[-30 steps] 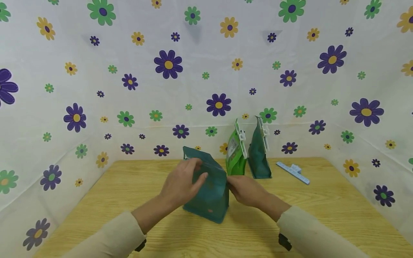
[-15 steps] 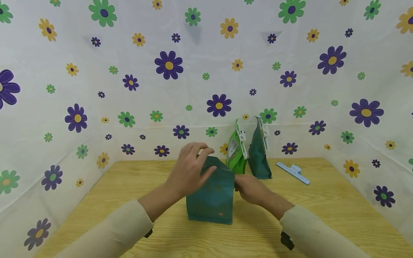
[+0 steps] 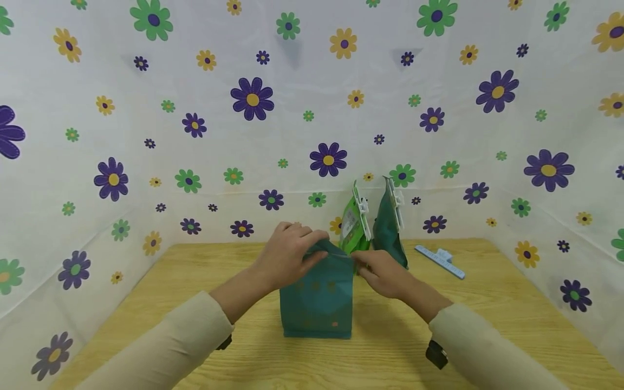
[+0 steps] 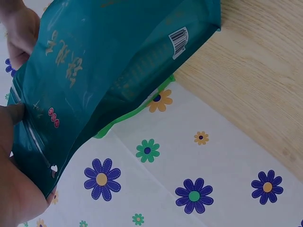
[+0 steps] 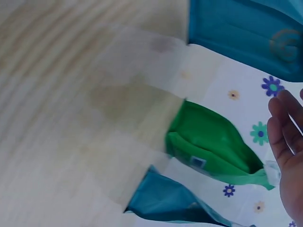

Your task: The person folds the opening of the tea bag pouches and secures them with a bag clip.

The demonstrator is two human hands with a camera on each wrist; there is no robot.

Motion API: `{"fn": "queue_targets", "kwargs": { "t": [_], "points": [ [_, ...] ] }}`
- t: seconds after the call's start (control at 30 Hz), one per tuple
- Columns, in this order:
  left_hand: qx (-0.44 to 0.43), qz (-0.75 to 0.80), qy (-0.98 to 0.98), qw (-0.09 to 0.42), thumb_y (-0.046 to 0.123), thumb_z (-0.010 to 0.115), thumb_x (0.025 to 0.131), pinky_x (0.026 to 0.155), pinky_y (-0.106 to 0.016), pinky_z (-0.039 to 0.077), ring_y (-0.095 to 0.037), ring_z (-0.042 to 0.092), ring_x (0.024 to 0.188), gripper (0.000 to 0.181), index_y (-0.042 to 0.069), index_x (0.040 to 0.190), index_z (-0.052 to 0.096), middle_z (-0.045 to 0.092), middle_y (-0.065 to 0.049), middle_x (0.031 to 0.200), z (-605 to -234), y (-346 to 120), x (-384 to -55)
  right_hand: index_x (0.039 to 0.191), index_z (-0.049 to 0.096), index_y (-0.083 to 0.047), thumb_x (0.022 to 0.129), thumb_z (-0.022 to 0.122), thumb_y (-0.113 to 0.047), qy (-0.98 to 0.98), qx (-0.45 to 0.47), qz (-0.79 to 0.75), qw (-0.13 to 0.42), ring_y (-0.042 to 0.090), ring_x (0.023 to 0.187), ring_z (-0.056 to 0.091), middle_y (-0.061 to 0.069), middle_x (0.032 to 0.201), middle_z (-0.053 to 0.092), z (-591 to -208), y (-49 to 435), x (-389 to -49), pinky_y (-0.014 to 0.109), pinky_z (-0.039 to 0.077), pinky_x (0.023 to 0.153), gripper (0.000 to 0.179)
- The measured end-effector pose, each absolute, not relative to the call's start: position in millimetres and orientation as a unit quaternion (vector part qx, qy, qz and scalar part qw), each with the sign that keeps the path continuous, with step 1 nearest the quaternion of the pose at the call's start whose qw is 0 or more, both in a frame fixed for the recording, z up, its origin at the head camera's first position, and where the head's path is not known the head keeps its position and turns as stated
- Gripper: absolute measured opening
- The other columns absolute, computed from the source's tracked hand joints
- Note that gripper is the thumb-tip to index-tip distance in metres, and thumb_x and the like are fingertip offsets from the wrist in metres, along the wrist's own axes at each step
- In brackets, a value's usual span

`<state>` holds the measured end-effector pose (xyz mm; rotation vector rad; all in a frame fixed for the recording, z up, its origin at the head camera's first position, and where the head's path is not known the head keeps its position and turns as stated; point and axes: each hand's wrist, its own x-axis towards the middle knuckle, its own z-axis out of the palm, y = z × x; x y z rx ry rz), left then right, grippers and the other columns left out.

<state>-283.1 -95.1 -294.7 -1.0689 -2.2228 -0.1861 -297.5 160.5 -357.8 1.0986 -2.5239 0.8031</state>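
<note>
A teal stand-up pouch (image 3: 317,306) stands upright on the wooden table, its top edge bent over. My left hand (image 3: 288,255) grips the pouch's top left part; in the left wrist view its thumb (image 4: 16,113) presses the front beside the pale seal line, other fingers behind. At the top right corner, my right hand (image 3: 382,272) pinches the edge with thumb and forefinger. The right wrist view shows that hand's other fingers (image 5: 284,127) fairly straight, while the pinch itself lies out of frame.
Behind the pouch stand a green pouch (image 3: 352,230) and a second teal pouch (image 3: 387,233), each with a white clip at its top. A light blue bag clip (image 3: 441,262) lies at the table's back right. Flower-patterned sheeting (image 3: 209,157) surrounds the table (image 3: 205,281).
The pouch has turned to face me and come upright. My left hand has closed onto its top, and my right hand has risen along the right edge to the top corner.
</note>
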Motion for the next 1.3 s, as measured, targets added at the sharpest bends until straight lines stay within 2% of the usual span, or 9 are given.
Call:
{"fn": "queue_targets", "kwargs": {
  "t": [0.1,0.23,0.4,0.47,0.7,0.87,0.93,1.1,1.3],
  "points": [
    [-0.409,-0.073,-0.848,0.328,0.031,0.073,0.092,0.090,-0.042,0.048,-0.017,0.066,0.088,0.027,0.019,0.115,0.070,0.074,0.002,0.097,-295,-95,-283,0.119,0.067,-0.002,0.105,0.045,-0.007,-0.868,0.362,0.308,0.145,0.014,0.080,0.066,0.007,0.097,0.071,-348,157,-297,0.030,0.054,0.073,0.027],
    [-0.417,-0.075,-0.840,0.338,0.030,0.075,0.090,0.090,-0.042,0.049,-0.016,0.066,0.087,0.025,0.018,0.112,0.071,0.074,0.002,0.095,-295,-96,-282,0.119,0.068,-0.004,0.106,0.045,-0.011,-0.851,0.363,0.346,0.158,0.015,0.081,0.066,0.008,0.103,0.072,-339,151,-296,0.031,0.054,0.076,0.027],
    [-0.424,-0.078,-0.832,0.349,0.028,0.077,0.088,0.089,-0.041,0.049,-0.015,0.068,0.087,0.022,0.018,0.108,0.073,0.074,0.002,0.092,-295,-96,-281,0.115,0.070,-0.005,0.107,0.044,-0.013,-0.835,0.364,0.381,0.160,0.006,0.059,0.048,-0.002,0.072,0.059,-336,142,-294,0.029,0.047,0.065,0.029],
    [-0.428,-0.079,-0.828,0.353,0.027,0.078,0.088,0.088,-0.040,0.049,-0.015,0.067,0.086,0.020,0.018,0.105,0.074,0.074,0.003,0.091,-295,-96,-281,0.114,0.071,-0.003,0.108,0.043,-0.013,-0.833,0.364,0.388,0.153,0.004,0.057,0.045,-0.003,0.069,0.056,-337,141,-293,0.028,0.047,0.063,0.030],
    [-0.439,-0.087,-0.815,0.367,0.023,0.081,0.085,0.083,-0.038,0.049,-0.014,0.067,0.082,0.016,0.017,0.099,0.076,0.075,0.003,0.089,-297,-97,-280,0.109,0.071,0.000,0.108,0.039,-0.011,-0.826,0.375,0.400,0.130,0.018,0.068,0.059,0.005,0.074,0.062,-345,140,-289,0.029,0.052,0.068,0.034],
    [-0.447,-0.088,-0.811,0.367,0.024,0.080,0.086,0.081,-0.037,0.049,-0.014,0.066,0.083,0.014,0.018,0.098,0.076,0.074,0.004,0.089,-298,-99,-280,0.109,0.071,0.000,0.108,0.039,-0.009,-0.822,0.389,0.395,0.132,0.010,0.069,0.054,0.001,0.074,0.059,-350,139,-288,0.027,0.049,0.067,0.033],
    [-0.449,-0.078,-0.811,0.366,0.029,0.080,0.085,0.082,-0.037,0.048,-0.015,0.065,0.083,0.018,0.018,0.099,0.076,0.074,0.004,0.090,-298,-100,-280,0.101,0.070,-0.002,0.108,0.040,-0.010,-0.821,0.398,0.387,0.134,0.007,0.069,0.050,-0.001,0.073,0.055,-351,138,-287,0.027,0.046,0.067,0.032],
    [-0.450,-0.053,-0.818,0.355,0.049,0.074,0.085,0.083,-0.039,0.047,-0.017,0.063,0.084,0.037,0.017,0.104,0.075,0.073,0.002,0.094,-300,-102,-279,0.087,0.062,-0.010,0.107,0.043,-0.012,-0.828,0.405,0.356,0.154,0.008,0.072,0.048,-0.003,0.074,0.051,-353,135,-286,0.028,0.043,0.068,0.028],
    [-0.438,-0.057,-0.831,0.339,0.049,0.059,0.096,0.083,-0.039,0.047,-0.018,0.063,0.086,0.037,0.017,0.106,0.076,0.073,0.001,0.096,-300,-100,-277,0.096,0.067,-0.009,0.105,0.049,-0.011,-0.831,0.402,0.332,0.192,0.009,0.078,0.055,-0.001,0.085,0.064,-354,132,-283,0.030,0.049,0.071,0.020]
  ]
}}
